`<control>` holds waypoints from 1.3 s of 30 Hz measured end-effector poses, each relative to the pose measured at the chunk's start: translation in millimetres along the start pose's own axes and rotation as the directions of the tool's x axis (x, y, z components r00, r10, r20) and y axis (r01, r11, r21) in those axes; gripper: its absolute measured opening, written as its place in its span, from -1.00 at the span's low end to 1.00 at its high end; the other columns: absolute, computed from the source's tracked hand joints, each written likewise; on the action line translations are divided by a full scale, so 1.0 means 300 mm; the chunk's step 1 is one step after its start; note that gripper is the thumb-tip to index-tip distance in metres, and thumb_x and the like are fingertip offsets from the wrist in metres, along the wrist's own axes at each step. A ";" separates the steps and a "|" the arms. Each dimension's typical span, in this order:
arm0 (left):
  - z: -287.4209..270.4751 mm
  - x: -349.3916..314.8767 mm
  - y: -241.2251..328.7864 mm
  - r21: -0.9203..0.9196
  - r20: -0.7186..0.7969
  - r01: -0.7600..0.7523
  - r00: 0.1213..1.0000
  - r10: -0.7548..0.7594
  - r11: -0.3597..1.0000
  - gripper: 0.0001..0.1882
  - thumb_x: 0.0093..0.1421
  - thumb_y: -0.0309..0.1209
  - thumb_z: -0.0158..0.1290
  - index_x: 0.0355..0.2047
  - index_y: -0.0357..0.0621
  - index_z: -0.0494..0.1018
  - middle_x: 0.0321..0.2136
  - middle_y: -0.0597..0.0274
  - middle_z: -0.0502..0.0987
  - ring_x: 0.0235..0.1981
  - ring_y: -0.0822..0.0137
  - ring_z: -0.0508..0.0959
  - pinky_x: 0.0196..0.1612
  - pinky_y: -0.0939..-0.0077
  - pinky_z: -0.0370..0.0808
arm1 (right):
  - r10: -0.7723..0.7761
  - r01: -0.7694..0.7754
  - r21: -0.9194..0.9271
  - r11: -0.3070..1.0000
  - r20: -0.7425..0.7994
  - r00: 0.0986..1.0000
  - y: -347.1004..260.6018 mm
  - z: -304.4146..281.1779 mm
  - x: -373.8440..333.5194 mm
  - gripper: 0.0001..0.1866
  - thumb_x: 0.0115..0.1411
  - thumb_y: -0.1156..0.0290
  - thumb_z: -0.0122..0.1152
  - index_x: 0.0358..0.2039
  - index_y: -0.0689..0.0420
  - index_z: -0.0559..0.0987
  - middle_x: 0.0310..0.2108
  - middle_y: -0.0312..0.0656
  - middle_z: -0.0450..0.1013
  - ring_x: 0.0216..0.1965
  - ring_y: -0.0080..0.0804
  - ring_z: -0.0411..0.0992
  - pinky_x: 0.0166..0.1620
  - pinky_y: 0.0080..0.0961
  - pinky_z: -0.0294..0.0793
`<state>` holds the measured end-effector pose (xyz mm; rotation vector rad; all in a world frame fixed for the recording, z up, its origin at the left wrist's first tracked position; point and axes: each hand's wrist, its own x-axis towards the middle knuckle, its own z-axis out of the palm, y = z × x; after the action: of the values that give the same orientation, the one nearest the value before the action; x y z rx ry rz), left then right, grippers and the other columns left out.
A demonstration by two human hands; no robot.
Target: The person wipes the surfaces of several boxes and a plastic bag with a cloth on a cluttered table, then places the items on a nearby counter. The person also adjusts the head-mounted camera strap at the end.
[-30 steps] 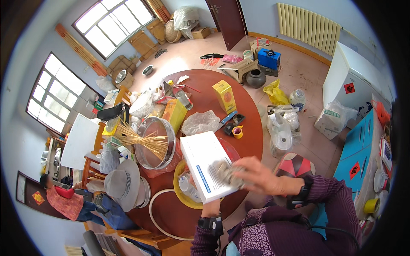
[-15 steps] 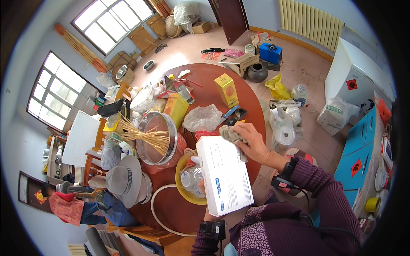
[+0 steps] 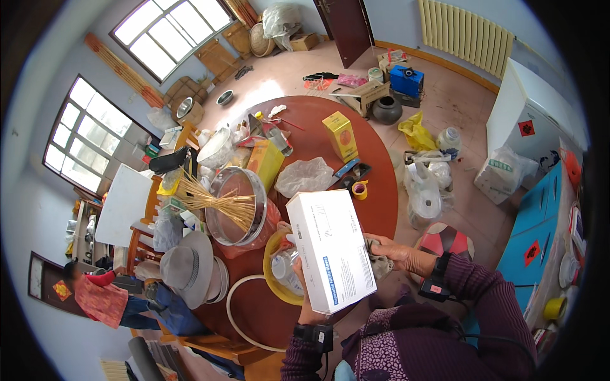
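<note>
A white carton with blue lettering [image 3: 333, 251] is tilted up in front of me, above the near edge of the round table. My left hand [image 3: 308, 310] grips it along its left side, most of the fingers hidden behind it. In my right hand [image 3: 406, 257] is a crumpled grey cloth [image 3: 381, 265], pressed to the carton's right side. Just left of the carton stands a yellow basin [image 3: 271, 270] with a clear plastic bottle [image 3: 283, 265] in it.
On the round red table [image 3: 305, 120] are a metal sieve [image 3: 236, 206] with straw stalks [image 3: 219, 200], yellow boxes [image 3: 341, 136], a plastic bag [image 3: 304, 178], a tape roll [image 3: 359, 190] and a white ring [image 3: 230, 311]. A grey hat [image 3: 181, 270] lies left. Another person [image 3: 101, 295] stands far left.
My right hand has moved down with the cloth, from the carton's top edge to its right side, uncovering the tape roll. The carton has shifted slightly up and left.
</note>
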<state>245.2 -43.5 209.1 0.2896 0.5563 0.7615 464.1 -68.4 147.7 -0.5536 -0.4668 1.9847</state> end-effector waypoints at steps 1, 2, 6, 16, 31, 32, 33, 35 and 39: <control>0.012 0.000 0.005 0.047 -0.014 -0.013 1.000 0.014 0.999 -0.38 0.26 -0.07 -0.13 0.19 -0.23 0.15 0.05 0.11 0.36 0.04 0.31 0.41 0.02 0.43 0.43 | 0.003 -0.004 -0.022 1.000 -0.030 1.000 -0.001 0.009 -0.002 -0.19 0.05 0.22 0.35 0.23 0.19 0.16 0.06 -0.14 0.35 0.08 -0.37 0.31 0.11 -0.36 0.34; 0.020 0.007 0.015 0.110 -0.022 -0.033 0.999 0.035 0.993 -0.39 0.26 -0.08 -0.13 0.19 -0.23 0.15 0.05 0.10 0.36 0.04 0.31 0.41 0.02 0.43 0.43 | 0.009 -0.011 -0.030 0.999 -0.047 0.999 -0.005 0.015 -0.005 -0.18 0.05 0.24 0.36 0.23 0.19 0.15 0.06 -0.13 0.35 0.08 -0.36 0.32 0.11 -0.36 0.33; 0.000 0.055 0.048 0.367 -0.014 -0.175 0.981 0.194 0.914 -0.45 0.29 -0.18 -0.14 0.20 -0.23 0.15 0.05 0.11 0.36 0.03 0.33 0.41 0.02 0.45 0.42 | -0.014 -0.046 -0.209 0.977 -0.277 0.961 -0.016 0.020 -0.018 -0.20 0.04 0.31 0.36 0.22 0.21 0.16 0.03 -0.13 0.36 0.05 -0.34 0.35 0.10 -0.36 0.36; -0.064 0.086 0.047 0.590 -0.010 -0.220 0.960 0.280 0.777 -0.41 0.30 -0.33 -0.12 0.26 -0.26 -0.03 0.07 0.03 0.30 0.05 0.29 0.37 0.08 0.48 0.35 | -0.057 -0.026 -0.214 0.977 -0.375 0.925 -0.017 0.018 -0.024 -0.15 0.01 0.33 0.38 0.23 0.29 0.13 0.00 -0.03 0.36 -0.05 -0.34 0.42 -0.03 -0.45 0.46; -0.224 0.086 0.029 0.245 -0.132 -0.070 0.986 0.104 0.967 -0.35 0.23 -0.07 -0.12 0.19 -0.25 0.12 0.04 0.00 0.37 -0.01 0.15 0.46 0.03 0.31 0.43 | -0.344 0.258 -0.764 0.591 0.051 0.937 -0.106 0.105 -0.059 -0.29 0.04 0.31 0.36 0.18 0.17 0.29 -0.01 -0.22 0.38 0.01 -0.52 0.31 0.11 -0.55 0.24; -0.222 0.088 0.019 0.215 -0.086 -0.109 0.988 0.129 0.971 -0.34 0.25 -0.01 -0.16 0.20 -0.23 0.12 0.07 0.02 0.37 0.01 0.14 0.46 0.06 0.29 0.42 | -0.348 0.286 -0.777 0.561 0.093 0.933 -0.128 0.117 -0.062 -0.31 0.05 0.32 0.35 0.18 0.16 0.29 -0.02 -0.24 0.38 -0.01 -0.54 0.31 0.10 -0.56 0.26; -0.214 0.092 0.011 0.220 -0.134 -0.139 0.976 0.170 0.966 -0.34 0.26 0.03 -0.19 0.19 -0.21 0.15 0.06 0.03 0.38 -0.01 0.15 0.47 0.05 0.29 0.43 | -0.316 0.265 -0.616 0.742 0.027 0.948 -0.145 0.132 -0.076 -0.35 0.09 0.39 0.31 0.18 0.14 0.29 -0.04 -0.28 0.38 -0.06 -0.60 0.33 0.04 -0.60 0.31; -0.197 0.086 0.013 0.140 -0.145 -0.188 0.967 0.207 0.972 -0.34 0.26 0.04 -0.20 0.19 -0.21 0.16 0.05 0.02 0.39 -0.02 0.15 0.48 0.04 0.30 0.44 | -0.395 0.307 -0.475 0.824 -0.093 0.914 -0.185 0.155 -0.097 -0.41 0.14 0.41 0.23 0.18 0.15 0.28 -0.04 -0.29 0.38 -0.08 -0.62 0.34 0.01 -0.63 0.33; -0.159 0.080 0.044 0.154 -0.135 -0.280 0.944 0.301 0.948 -0.31 0.25 0.09 -0.23 0.18 -0.22 0.17 0.03 0.02 0.39 -0.03 0.16 0.48 0.03 0.29 0.45 | -0.564 0.441 -0.726 0.528 0.089 0.821 -0.237 0.195 -0.135 -0.47 0.19 0.36 0.13 0.17 0.20 0.29 0.07 -0.14 0.29 0.10 -0.39 0.25 0.16 -0.41 0.21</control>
<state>224.5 -14.9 166.9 0.4444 0.7245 1.0420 498.8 -78.6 241.6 -0.9301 -1.1970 1.1098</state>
